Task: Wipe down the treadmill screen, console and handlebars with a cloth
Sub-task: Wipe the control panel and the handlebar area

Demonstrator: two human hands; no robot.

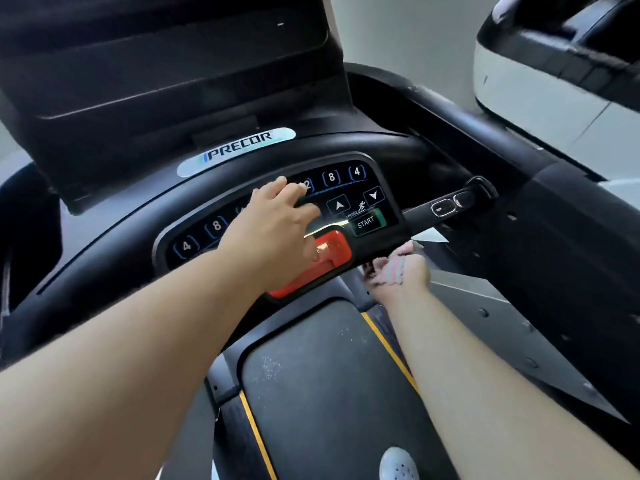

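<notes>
A black treadmill console with number keys, arrow keys and a START key fills the middle. Above it stands the dark screen. My left hand lies flat on the key panel, fingers spread, partly over the red stop bar. My right hand is below the console's right lower edge, closed around a pink and white cloth bunched in the fist. A short handlebar with metal sensors sticks out to the right of the console.
The treadmill belt with yellow side stripes runs below. A white shoe tip shows at the bottom. The grey side rail is on the right. Another white and black machine stands at the upper right.
</notes>
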